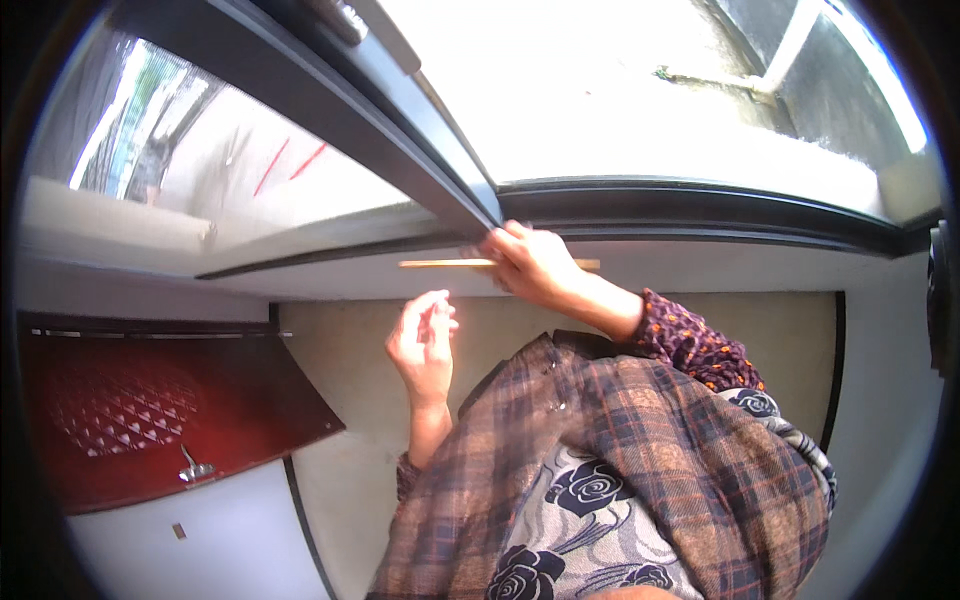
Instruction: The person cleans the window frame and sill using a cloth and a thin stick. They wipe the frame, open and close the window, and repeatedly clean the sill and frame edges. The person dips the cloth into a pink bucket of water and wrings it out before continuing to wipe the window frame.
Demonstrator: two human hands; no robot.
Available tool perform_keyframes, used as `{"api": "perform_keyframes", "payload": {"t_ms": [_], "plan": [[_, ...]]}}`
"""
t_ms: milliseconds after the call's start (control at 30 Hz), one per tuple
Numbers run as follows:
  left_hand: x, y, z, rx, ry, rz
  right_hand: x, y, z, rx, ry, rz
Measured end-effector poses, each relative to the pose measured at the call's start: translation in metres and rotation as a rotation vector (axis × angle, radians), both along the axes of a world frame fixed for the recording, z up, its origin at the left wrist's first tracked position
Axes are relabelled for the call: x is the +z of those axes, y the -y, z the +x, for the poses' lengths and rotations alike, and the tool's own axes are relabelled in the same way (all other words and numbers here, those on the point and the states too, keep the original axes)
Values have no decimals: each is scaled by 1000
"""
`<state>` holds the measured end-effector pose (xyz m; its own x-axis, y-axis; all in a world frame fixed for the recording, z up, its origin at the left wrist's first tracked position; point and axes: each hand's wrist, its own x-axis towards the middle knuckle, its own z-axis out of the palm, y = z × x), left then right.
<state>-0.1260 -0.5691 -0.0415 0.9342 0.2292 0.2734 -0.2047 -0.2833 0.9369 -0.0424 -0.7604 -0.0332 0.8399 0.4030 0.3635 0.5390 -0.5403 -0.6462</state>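
A thin, pale, wooden-looking stick (442,263) lies level in my right hand (536,262), with an end showing on each side of the hand. The same hand is at the lower end of the dark metal window sash frame (352,124), by the track. Its fingertips are blurred, and whether they touch the frame is hard to make out. My left hand (424,345) is raised below the stick's left end, apart from it. Its fingers are loosely curled with the thumb near them; anything small between them cannot be made out.
A dark window track (697,214) runs along the sill to the right. Window glass (277,165) is on the left, and outside glares brightly. A red door (247,420) with a metal handle (196,471) stands at lower left. Below is a beige floor (337,390).
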Motion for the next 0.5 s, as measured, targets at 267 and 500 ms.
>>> {"api": "perform_keyframes", "payload": {"t_ms": [267, 500], "plan": [[-10, -24, 2, 57, 2, -85, -2, 95, -42, -14, -248, -85], [17, 53, -13, -644, -151, -166, 26, 158, -105, -275, -202, 586]]}}
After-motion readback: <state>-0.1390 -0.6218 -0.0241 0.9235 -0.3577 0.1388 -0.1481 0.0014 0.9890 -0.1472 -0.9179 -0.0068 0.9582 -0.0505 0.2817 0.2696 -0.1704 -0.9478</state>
